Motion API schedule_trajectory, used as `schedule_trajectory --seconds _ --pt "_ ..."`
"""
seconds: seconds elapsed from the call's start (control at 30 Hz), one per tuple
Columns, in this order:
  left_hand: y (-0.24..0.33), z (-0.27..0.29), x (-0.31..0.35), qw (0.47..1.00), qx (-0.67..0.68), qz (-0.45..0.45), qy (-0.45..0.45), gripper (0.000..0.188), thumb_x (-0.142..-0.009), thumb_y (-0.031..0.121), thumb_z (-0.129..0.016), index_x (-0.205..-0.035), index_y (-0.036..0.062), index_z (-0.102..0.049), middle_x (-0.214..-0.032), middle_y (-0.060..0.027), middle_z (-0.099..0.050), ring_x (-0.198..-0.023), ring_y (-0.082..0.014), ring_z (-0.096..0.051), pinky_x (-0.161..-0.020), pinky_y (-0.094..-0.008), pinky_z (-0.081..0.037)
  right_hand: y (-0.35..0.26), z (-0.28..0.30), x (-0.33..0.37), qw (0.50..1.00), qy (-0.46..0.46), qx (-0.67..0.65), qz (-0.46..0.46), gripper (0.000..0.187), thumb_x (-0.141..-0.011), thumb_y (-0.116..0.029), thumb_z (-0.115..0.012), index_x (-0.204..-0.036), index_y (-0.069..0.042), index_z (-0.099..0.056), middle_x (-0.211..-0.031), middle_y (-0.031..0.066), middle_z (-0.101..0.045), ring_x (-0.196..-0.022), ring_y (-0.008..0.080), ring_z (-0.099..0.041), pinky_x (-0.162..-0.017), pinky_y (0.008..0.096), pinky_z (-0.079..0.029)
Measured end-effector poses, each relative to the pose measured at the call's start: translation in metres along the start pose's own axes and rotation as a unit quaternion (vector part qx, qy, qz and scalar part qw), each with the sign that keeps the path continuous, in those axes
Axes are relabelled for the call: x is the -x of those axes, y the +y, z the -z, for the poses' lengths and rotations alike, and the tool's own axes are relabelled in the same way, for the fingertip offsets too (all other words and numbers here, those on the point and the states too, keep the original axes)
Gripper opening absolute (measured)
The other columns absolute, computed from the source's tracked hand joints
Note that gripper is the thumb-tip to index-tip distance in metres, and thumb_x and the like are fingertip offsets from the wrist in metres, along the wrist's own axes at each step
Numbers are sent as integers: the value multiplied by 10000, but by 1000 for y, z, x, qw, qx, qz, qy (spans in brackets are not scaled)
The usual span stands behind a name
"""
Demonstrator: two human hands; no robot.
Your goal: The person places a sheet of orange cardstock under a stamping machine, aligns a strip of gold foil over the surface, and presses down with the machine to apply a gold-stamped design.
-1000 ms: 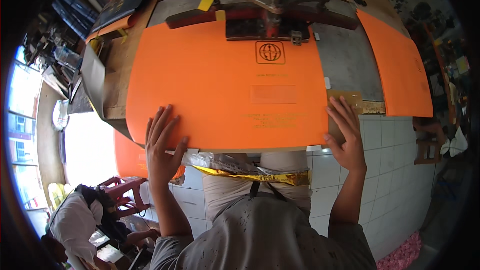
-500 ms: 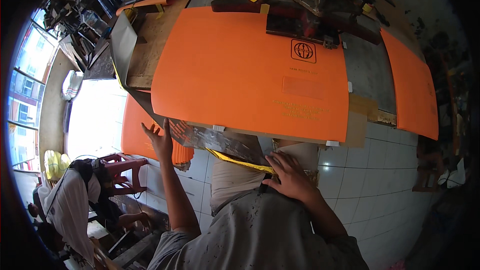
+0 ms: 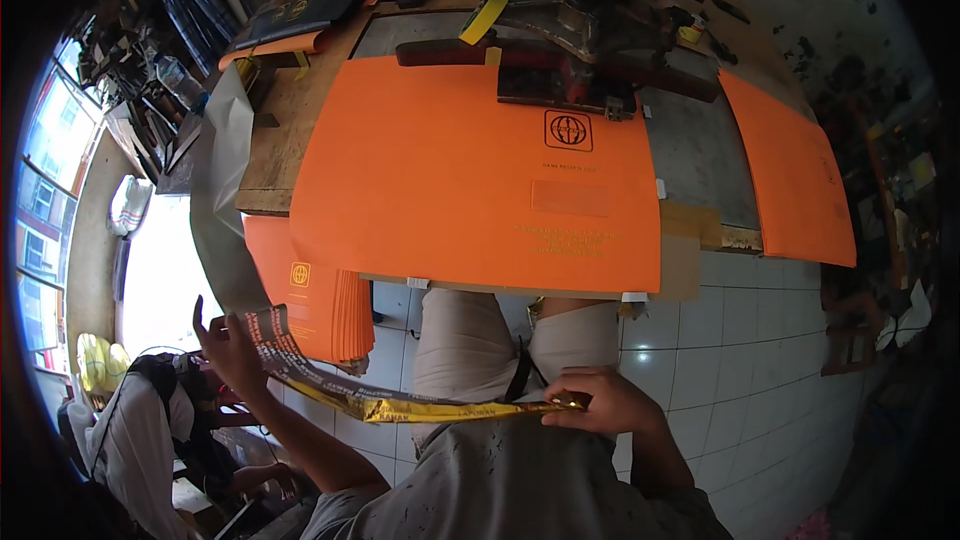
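In front of the surface (image 3: 285,155), the foil strip (image 3: 420,410) sags toward the right hand (image 3: 605,400), its grip clamped on one end, while the left hand (image 3: 235,355) closes uncertainly to view; even, gentle tension should prevent twisting.

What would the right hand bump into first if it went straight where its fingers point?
Probably the shiny foil strip: the right hand grips it and points left along it. The left hand is farther that way, but depth is hard to judge.
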State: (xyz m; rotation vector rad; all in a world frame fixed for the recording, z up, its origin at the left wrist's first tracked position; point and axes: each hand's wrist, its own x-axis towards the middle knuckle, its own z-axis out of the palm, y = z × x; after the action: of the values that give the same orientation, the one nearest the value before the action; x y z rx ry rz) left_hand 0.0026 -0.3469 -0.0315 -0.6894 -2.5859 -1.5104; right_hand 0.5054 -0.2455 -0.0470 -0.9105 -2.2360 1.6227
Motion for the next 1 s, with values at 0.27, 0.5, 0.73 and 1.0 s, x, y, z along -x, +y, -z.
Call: schedule_trajectory --seconds 0.27,0.5,0.73,1.0 --pt "126 -1 7 934 260 -135 -203 652 -953 26 -584 -1590 26 -444 -1069 -97 -740 -927 -118 -676 -811 -265 -533 -12 106 100 988 109 -82 67 273 -810 -154 -939 -872 -38 -700 -823 32 -650 -684 111 -582 -573 284 -409" --pt "192 -117 58 870 285 -222 -336 553 -1028 79 -604 -1555 0 -456 -1092 -73 -713 -995 -129 -689 -862 -277 -537 29 174 192 943 310 -111 56 431 -796 -362 -943 -867 -60 -643 -821 -23 -552 -688 76 -461 -609 252 -330" --pt "193 -159 59 806 150 -332 -466 566 -966 158 -764 -1480 49 -554 -1269 -109 -705 -1137 -222 -694 -961 -368 -546 70 212 207 890 448 -25 -79 320 -1026 -351 -742 -952 -79 -591 -800 -37 -515 -654 46 -464 -607 229 -376" --pt "163 -190 -54 835 -17 -489 -252 476 -997 204 -726 -1439 82 -597 -1527 -151 -542 -1412 -362 -534 -1173 -478 -432 80 233 198 875 449 52 -175 235 -1023 -206 -741 -932 -8 -652 -792 -2 -627 -735 67 -553 -692 274 -475"
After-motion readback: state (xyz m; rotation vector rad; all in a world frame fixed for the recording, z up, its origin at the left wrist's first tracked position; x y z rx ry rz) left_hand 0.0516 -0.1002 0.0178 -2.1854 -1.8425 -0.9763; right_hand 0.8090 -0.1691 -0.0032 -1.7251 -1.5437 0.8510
